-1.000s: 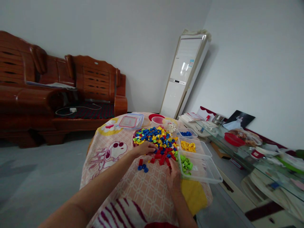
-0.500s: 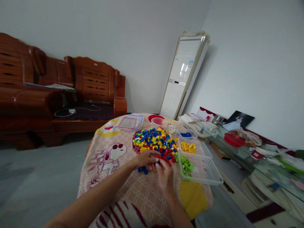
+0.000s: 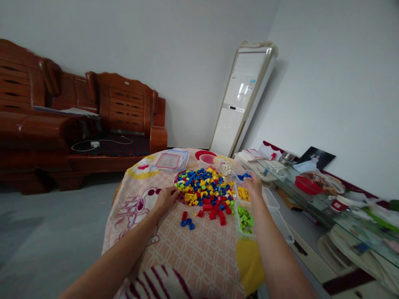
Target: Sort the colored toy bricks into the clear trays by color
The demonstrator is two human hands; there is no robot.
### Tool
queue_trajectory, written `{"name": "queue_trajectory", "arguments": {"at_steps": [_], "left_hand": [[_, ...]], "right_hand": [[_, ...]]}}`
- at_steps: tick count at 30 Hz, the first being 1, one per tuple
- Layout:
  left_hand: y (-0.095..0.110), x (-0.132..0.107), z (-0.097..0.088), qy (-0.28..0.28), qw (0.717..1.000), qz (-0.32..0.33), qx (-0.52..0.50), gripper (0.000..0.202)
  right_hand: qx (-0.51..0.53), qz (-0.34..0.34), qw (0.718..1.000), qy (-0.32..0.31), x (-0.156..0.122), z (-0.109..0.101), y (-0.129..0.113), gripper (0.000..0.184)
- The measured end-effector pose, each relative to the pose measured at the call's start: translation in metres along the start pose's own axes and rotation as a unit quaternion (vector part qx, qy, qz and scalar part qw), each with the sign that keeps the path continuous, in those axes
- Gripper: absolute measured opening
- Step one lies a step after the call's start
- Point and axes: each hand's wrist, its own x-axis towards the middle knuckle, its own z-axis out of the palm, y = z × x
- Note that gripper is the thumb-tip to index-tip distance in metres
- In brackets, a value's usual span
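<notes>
My left hand [image 3: 168,198] rests at the left edge of a heap of toy building bricks [image 3: 202,185], fingers slightly bent and apart, with nothing visible in them. My right hand [image 3: 254,185] reaches over the front rim of a small clear container holding blue bricks [image 3: 243,176]. Its fingers are drawn together, and whatever they hold is hidden. Nearer me on the cloth lie several blue round pieces [image 3: 187,223] beside a red brick [image 3: 184,216]. Loose red bricks [image 3: 215,211] spread along the heap's front.
Clear containers with yellow bricks [image 3: 243,193] and green bricks [image 3: 245,218] line the right side, partly behind my right forearm. Stacked lids [image 3: 168,160] lie at the back left of the patterned tablecloth [image 3: 199,253]. A glass-topped stand [image 3: 324,207] adjoins on the right.
My hands have parted from the middle front of the heap. The left moved left to its edge; the right moved up and right to the blue-brick container. A red brick now shows by the blue pieces.
</notes>
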Motion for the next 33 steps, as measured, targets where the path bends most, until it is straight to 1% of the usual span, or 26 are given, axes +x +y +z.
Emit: {"name": "queue_trajectory", "arguments": {"at_steps": [1, 3, 5, 8, 12, 15, 19, 21, 24, 30, 33], "left_hand": [[0.001, -0.001, 0.0, -0.001, 1.0, 0.006, 0.005, 0.027], [0.005, -0.003, -0.001, -0.006, 1.0, 0.014, 0.011, 0.027], [0.007, -0.003, -0.002, -0.007, 1.0, 0.013, 0.011, 0.029], [0.006, -0.002, -0.001, -0.001, 1.0, 0.007, 0.013, 0.031], [0.001, -0.002, 0.002, 0.004, 1.0, 0.013, 0.015, 0.03], [0.0, -0.002, 0.002, 0.006, 1.0, 0.011, 0.022, 0.031], [0.001, -0.004, 0.002, 0.007, 1.0, 0.002, 0.01, 0.032], [0.002, -0.005, 0.002, 0.007, 1.0, 0.002, 0.006, 0.032], [0.001, -0.005, 0.002, 0.006, 1.0, 0.005, 0.004, 0.031], [-0.002, -0.004, 0.004, 0.005, 1.0, 0.008, 0.012, 0.033], [-0.003, -0.003, 0.003, 0.005, 1.0, 0.013, 0.014, 0.033]], "right_hand": [[-0.009, -0.008, 1.0, 0.006, 0.005, -0.003, 0.001, 0.056], [-0.03, -0.02, 0.999, 0.007, 0.0, -0.008, 0.009, 0.051], [-0.062, -0.048, 0.997, -0.005, -0.023, -0.009, 0.02, 0.044], [-0.112, -0.127, 0.983, -0.069, -0.072, 0.001, 0.032, 0.034], [-0.137, -0.247, 0.946, -0.159, -0.134, 0.024, 0.036, 0.027], [-0.181, -0.313, 0.914, -0.185, -0.17, 0.04, 0.039, 0.024], [-0.241, -0.362, 0.873, -0.219, -0.204, 0.056, 0.047, 0.016], [-0.253, -0.368, 0.866, -0.226, -0.213, 0.061, 0.052, 0.017], [-0.253, -0.362, 0.869, -0.222, -0.22, 0.066, 0.055, 0.021], [-0.257, -0.374, 0.874, -0.174, -0.22, 0.063, 0.055, 0.022], [-0.237, -0.387, 0.88, -0.138, -0.219, 0.059, 0.056, 0.023]]}}
